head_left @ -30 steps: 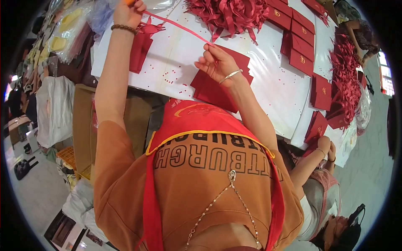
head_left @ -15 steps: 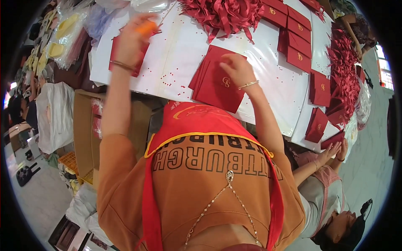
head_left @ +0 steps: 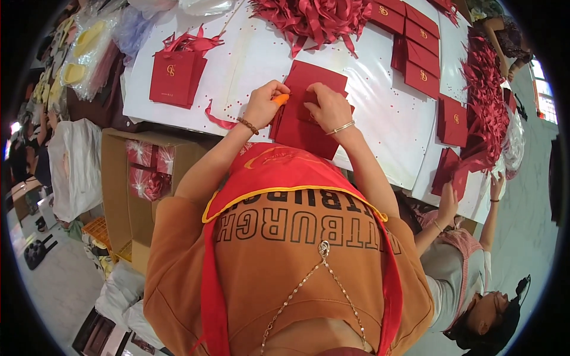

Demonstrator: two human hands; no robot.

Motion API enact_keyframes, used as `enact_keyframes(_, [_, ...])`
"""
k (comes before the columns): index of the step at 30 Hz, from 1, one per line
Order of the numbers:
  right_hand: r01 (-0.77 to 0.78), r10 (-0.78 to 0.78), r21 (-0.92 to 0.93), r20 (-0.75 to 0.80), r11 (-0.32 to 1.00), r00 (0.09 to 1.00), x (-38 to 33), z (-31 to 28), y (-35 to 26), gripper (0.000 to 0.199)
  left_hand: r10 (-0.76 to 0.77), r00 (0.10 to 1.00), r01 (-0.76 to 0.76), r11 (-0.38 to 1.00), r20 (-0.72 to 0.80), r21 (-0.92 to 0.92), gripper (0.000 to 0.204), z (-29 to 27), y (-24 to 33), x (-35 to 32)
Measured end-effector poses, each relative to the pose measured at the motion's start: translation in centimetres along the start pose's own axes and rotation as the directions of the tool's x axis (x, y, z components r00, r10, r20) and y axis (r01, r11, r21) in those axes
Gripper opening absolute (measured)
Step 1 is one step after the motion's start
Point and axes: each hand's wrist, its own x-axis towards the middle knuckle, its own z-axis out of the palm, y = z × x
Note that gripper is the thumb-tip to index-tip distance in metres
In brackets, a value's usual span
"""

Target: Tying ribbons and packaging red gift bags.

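Note:
A pile of flat red paper gift bags (head_left: 309,139) with gold lettering lies at the table's near edge, in front of my body. My left hand (head_left: 261,108) is at the pile's left edge, fingers curled, with a small orange thing (head_left: 281,99) at the thumb and fingertips. Whether it is a tool or a finger cover cannot be told. Over the middle of the pile my right hand (head_left: 331,108) is closed, its fingertips bent down at the red paper. What they pinch is hidden. Beside my left wrist a red ribbon (head_left: 219,120) trails on the table.
Bags with ribbon handles (head_left: 173,77) lie to the left. A heap of red ribbons (head_left: 314,21) is at the far side, with stacked red bags (head_left: 423,53) to its right. An open carton (head_left: 119,190) stands below left. A co-worker's hand (head_left: 448,204) handles bags at right.
My left hand has come from the left bags back to the central pile. My right hand has shifted slightly left and down. A ribbon now lies near my left wrist.

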Motion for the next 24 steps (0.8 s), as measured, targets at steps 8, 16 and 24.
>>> enact_keyframes(8, [-0.178, 0.123, 0.218, 0.246, 0.960, 0.961, 1.8, -0.4, 2.4, 0.036, 0.267, 0.963, -0.263, 0.922, 0.027, 0.285, 0.010, 1.6, 2.4, -0.2])
enact_keyframes(16, [-0.225, 0.169, 0.204, 0.262, 0.953, 0.950, 2.0, -0.2, 1.6, 0.037, 0.226, 0.973, -0.226, 0.919, 0.039, 0.322, 0.010, 1.3, 2.1, 0.5])
enact_keyframes(24, [-0.250, 0.194, 0.197, 0.267, 0.948, 0.944, 2.2, 0.5, 1.8, 0.037, 0.214, 0.975, -0.221, 0.891, 0.062, 0.396, 0.010, 1.4, 1.9, 0.3])
